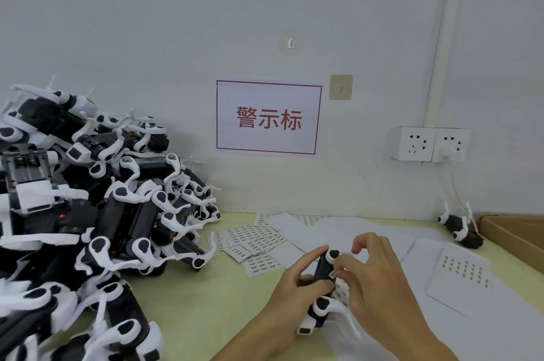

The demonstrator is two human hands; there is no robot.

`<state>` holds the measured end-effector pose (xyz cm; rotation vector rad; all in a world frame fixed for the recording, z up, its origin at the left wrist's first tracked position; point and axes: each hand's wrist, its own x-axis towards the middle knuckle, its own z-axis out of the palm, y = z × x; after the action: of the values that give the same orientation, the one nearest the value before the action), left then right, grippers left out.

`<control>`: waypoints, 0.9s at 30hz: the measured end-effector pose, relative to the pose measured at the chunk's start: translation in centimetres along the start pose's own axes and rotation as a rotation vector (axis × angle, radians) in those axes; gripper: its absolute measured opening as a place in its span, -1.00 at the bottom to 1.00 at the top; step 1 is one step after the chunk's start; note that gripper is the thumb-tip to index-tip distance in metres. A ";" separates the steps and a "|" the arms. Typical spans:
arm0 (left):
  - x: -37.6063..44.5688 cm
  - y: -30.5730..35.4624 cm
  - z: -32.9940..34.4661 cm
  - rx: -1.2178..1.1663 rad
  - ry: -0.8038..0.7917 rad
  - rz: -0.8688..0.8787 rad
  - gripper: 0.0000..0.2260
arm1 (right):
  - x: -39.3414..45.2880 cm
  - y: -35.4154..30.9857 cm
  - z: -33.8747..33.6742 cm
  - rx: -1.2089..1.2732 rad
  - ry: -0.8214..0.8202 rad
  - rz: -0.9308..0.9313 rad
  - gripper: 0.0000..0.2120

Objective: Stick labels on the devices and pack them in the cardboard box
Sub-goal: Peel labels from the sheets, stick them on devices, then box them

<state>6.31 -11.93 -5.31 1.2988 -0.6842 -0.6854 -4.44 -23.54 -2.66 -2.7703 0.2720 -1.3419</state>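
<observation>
My left hand (297, 284) grips a black-and-white device (322, 272) near the table's front middle, fingers curled round its black body. My right hand (371, 275) pinches a small label (333, 273) with thumb and finger against the device's side. Under my hands lies a label sheet (341, 291), partly hidden. A big pile of the same devices (97, 213) fills the left of the table. One more device (460, 226) lies at the back right beside the cardboard box (512, 234), of which only a corner shows.
Several label sheets (253, 238) and blank white backing papers (309, 231) are spread over the table's middle; another label sheet (462, 272) lies at the right. On the wall hang a red-framed sign (268, 118) and a double socket (429, 143) with a white cable.
</observation>
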 end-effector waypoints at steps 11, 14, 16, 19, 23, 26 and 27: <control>-0.1 -0.1 0.0 0.000 0.000 0.023 -0.49 | 0.2 -0.1 0.0 -0.043 0.004 -0.036 -0.69; -0.1 -0.1 0.0 0.010 0.003 0.029 -0.50 | 0.2 -0.2 0.1 -0.041 0.008 -0.038 -0.69; -0.1 -0.1 0.0 0.008 0.007 0.033 -0.51 | 0.3 -0.2 0.1 -0.041 0.009 -0.039 -0.68; -0.2 -0.1 0.0 0.016 0.011 0.039 -0.53 | 0.3 -0.3 0.1 -0.035 0.007 -0.039 -0.68; -0.1 -0.1 0.0 0.029 0.020 0.043 -0.54 | 0.3 -0.3 0.1 -0.032 0.001 -0.036 -0.69; -0.2 -0.1 0.1 0.040 0.026 0.039 -0.56 | 0.3 -0.2 0.1 -0.036 -0.010 -0.043 -0.68; -0.2 -0.1 0.1 0.043 0.027 0.037 -0.56 | 0.3 -0.2 0.1 -0.036 -0.015 -0.040 -0.68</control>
<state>6.11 -11.88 -5.42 1.3289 -0.7025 -0.6248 -4.12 -23.42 -2.51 -2.8289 0.2436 -1.3376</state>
